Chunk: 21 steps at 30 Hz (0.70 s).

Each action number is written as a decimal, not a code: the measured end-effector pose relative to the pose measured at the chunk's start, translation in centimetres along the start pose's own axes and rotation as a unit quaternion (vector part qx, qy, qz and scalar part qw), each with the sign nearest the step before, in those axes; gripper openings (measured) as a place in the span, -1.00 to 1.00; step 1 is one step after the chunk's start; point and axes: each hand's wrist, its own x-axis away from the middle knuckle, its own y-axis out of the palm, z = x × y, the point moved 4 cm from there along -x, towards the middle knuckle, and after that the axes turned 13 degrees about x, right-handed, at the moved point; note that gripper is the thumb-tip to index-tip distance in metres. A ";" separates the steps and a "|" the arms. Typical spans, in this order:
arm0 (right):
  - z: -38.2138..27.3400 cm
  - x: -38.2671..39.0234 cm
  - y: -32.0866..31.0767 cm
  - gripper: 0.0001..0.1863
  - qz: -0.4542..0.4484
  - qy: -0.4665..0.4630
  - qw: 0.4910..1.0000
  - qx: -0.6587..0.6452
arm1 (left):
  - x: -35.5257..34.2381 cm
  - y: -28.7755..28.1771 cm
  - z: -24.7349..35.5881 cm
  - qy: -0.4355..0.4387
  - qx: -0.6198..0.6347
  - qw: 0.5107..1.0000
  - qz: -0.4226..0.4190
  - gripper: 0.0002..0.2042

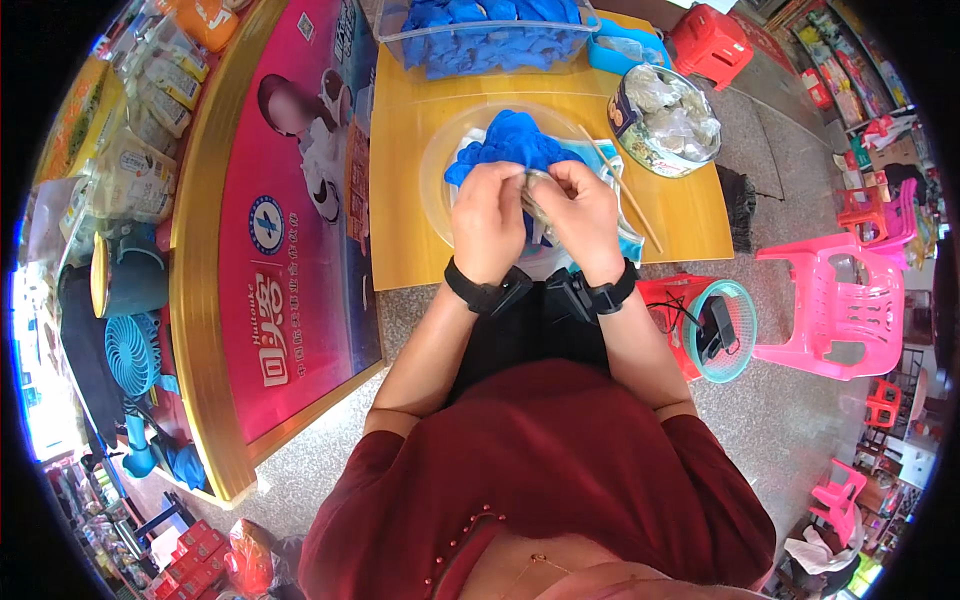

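My left hand [490,222] and my right hand [583,222] meet at the near side of a shallow translucent basin [436,190] on the yellow table. Both are closed, fingertips and thumbs together on a small greyish-beige crumpled piece [534,205], partly hidden by my fingers. Right behind my fingertips lies bunched bright blue cloth [512,142], touching them. White and light-blue material [628,235] shows under and beside my right hand. To the right, a thin wooden stick [625,192] lies slantwise.
On the table's far side stand a clear bin [490,38] of blue pieces, a light-blue container [625,45] and a round tub [640,140] of whitish crumpled pieces. A pink-panelled counter [290,230] borders the left. A turquoise-rimmed basket [722,372] and pink chair [835,305] stand right.
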 end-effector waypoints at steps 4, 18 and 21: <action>0.0 -0.3 -0.3 -0.85 0.104 -0.064 0.987 0.100 | 0.1 0.6 0.4 0.002 -0.004 1.000 -0.018 -0.92; 1.4 0.3 0.3 -0.80 -0.050 0.081 0.953 -0.287 | 1.0 0.8 -2.5 -0.203 0.263 0.943 0.020 -0.93; 1.9 0.2 0.2 -0.86 -0.113 0.138 0.939 -0.295 | 1.0 0.7 -2.7 -0.196 0.279 0.940 -0.006 -0.93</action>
